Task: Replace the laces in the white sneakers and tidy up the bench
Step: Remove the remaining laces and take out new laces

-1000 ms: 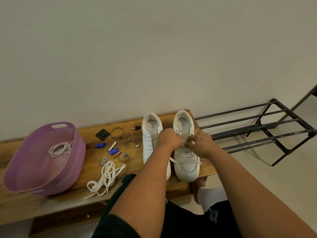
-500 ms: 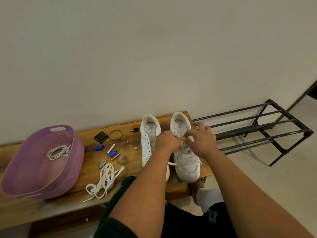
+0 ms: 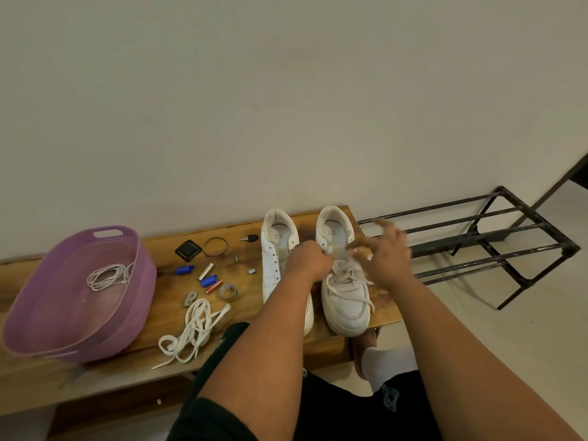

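1. While a thin white cord (image 3: 108, 276) is lying coiled in the purple basket (image 3: 133, 316), loose white laces (image 3: 194, 332) are sprawling on the wooden bench (image 3: 105, 377).
2. Unlaced left sneaker (image 3: 275, 262) is showing an unreadable insole print.
3. Left hand (image 3: 308, 261) is pinching the right sneaker's (image 3: 345, 300) lace.
4. Right hand (image 3: 383, 253) is hovering blurred, fingers spread.

I see the bench (image 3: 286, 342) running along the wall, with the rack (image 3: 496, 246) on the floor off its right end. The basket (image 3: 127, 316) sits at the bench's left, a coiled cord (image 3: 106, 276) inside it. Two sneakers (image 3: 345, 294) stand side by side at the right end, heels to the wall. Between basket and sneakers lie small loose items (image 3: 210, 275); a heap of laces (image 3: 194, 332) lies in front of them, near the front edge.
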